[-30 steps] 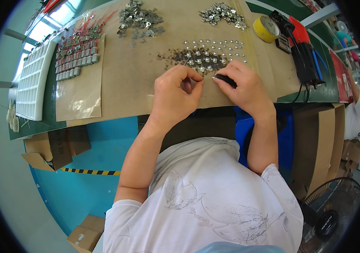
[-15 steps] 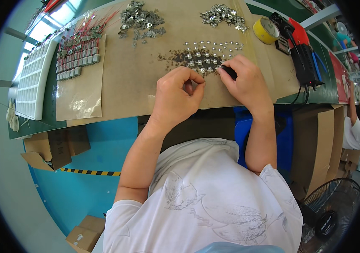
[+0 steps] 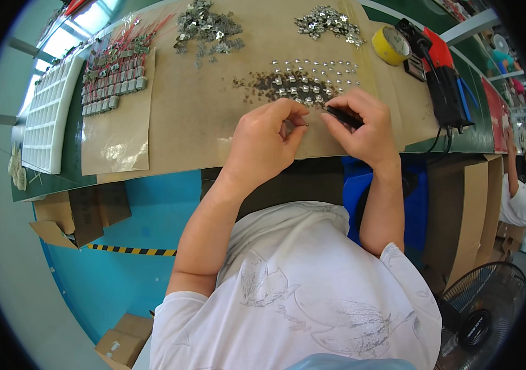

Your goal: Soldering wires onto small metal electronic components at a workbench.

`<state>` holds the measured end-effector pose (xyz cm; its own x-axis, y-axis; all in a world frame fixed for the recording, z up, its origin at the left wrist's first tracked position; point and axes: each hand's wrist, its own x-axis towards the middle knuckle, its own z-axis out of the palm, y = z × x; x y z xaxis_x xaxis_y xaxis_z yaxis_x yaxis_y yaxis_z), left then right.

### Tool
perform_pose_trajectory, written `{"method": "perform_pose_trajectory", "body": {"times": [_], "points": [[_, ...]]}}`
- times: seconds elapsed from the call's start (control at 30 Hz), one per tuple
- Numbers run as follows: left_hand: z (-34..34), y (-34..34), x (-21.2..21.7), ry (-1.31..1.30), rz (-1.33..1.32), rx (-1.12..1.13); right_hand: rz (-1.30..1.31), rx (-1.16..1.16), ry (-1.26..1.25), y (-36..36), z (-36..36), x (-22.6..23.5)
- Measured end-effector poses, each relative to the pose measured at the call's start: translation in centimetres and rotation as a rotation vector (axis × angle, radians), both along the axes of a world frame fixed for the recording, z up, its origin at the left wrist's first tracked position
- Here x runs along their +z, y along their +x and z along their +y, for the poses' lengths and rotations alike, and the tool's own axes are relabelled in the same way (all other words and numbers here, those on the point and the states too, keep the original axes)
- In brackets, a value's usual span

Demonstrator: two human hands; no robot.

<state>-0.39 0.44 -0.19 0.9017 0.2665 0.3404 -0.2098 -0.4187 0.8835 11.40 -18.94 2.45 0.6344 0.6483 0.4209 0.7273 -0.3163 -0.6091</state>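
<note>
My left hand point(image 3: 269, 139) is closed in a pinch above the front part of the brown-covered table. A tiny bit shows at its fingertips, too small to name. To its right, my right hand point(image 3: 365, 126) grips a slim black tweezers-like tool point(image 3: 344, 117), its tip directed left toward the other hand. Just beyond both hands, small shiny metal pieces point(image 3: 300, 89) stand in rows, partly on a dark, scorched-looking patch point(image 3: 263, 84). The left fingers hide some of the patch's near edge.
Loose metal parts lie in a left heap point(image 3: 204, 28) and a right heap point(image 3: 328, 24). Small grey components with red wires point(image 3: 115, 80) sit beside a white compartment tray point(image 3: 53, 117). Yellow tape point(image 3: 390, 45) and a black corded device point(image 3: 448, 98) are at right; a fan point(image 3: 479, 327) stands lower right.
Both hands have shifted slightly to the right. The right hand has drawn back a little from the metal pieces, and more of the black tool shows.
</note>
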Motion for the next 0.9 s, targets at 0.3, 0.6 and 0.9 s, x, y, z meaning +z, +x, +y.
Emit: {"method": "perform_pose_trajectory", "body": {"times": [0.3,0.6,0.9], "points": [[0.10,0.22,-0.42,0.136,-0.040,-0.031,-0.046,0.191,0.033,-0.50,-0.66,-0.49],[0.04,0.16,-0.33,0.151,-0.035,-0.026,-0.112,0.205,0.039,-0.74,-0.48,-0.52],[0.10,0.22,-0.30,0.164,-0.032,-0.026,-0.109,0.206,0.034,-0.83,-0.43,-0.49]]}}
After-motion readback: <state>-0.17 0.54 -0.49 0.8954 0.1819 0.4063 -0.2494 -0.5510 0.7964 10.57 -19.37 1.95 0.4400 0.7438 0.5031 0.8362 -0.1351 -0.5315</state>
